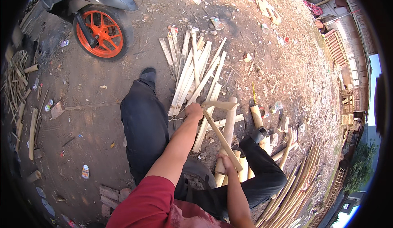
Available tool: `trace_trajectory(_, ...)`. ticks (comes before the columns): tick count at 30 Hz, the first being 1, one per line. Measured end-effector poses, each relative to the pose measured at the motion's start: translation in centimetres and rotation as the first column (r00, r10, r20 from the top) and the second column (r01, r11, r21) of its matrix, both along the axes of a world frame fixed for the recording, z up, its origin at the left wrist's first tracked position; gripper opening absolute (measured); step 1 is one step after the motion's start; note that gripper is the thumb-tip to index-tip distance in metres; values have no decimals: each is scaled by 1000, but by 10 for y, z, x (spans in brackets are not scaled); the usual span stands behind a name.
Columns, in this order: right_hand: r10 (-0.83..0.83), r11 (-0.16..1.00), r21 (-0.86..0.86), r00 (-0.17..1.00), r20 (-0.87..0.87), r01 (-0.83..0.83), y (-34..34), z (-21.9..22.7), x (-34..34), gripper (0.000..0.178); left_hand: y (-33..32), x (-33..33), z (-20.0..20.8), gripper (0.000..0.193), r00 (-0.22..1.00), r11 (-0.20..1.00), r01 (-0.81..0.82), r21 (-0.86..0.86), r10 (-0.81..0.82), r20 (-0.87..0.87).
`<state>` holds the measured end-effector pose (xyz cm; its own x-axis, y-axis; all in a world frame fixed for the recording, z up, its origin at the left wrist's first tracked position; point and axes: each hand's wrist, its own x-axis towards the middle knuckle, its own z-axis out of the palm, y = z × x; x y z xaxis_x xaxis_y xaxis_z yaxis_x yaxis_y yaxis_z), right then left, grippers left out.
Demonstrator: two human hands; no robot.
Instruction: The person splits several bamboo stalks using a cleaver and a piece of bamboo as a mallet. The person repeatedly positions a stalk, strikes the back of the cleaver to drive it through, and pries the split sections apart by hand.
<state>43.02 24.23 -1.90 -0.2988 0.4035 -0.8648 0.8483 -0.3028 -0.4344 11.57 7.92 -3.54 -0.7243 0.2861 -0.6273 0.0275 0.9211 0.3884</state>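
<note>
My left hand (pixel 194 110) is closed in a fist at the near end of the strip pile. From beside it a flat, tan, blade-shaped piece (pixel 221 105) reaches right; whether it is bamboo or a tool I cannot tell. My right hand (pixel 226 162) is closed on the lower part of a split bamboo strip (pixel 221 136), which slants up toward my left fist. Beneath the strip lies a thick bamboo pole (pixel 230 125), between my legs. Pale split bamboo strips (pixel 192 74) lie in a loose pile beyond my left hand.
A motorcycle wheel (pixel 100 31) with an orange rim stands at the upper left. Long thin poles (pixel 294 187) lie at the lower right, and bamboo scraps (pixel 16 80) at the far left. Bricks (pixel 110 197) sit near my left side. Another bamboo length (pixel 256 115) lies by my right foot.
</note>
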Motion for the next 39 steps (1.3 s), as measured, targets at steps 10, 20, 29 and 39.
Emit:
trace_trajectory(10,-84,994,-88,959,-270,63,-63,79,-39,19,-49,-104,194,42,948,937,297,-184,-313,-61)
trace_trajectory(20,63,986,167,859,-508,26,-62,105,-78,37,-98,-99,256,38,960,969,-83,232,140,-241)
trace_trajectory(29,122,771,497,858,499,-399,-31,0,-34,93,-85,-95,276,44,941,991,-41,125,80,-330)
trace_trajectory(39,-20,908,-418,999,30,31,-91,-104,-134,106,-89,-93,297,39,874,990,2,142,68,-481)
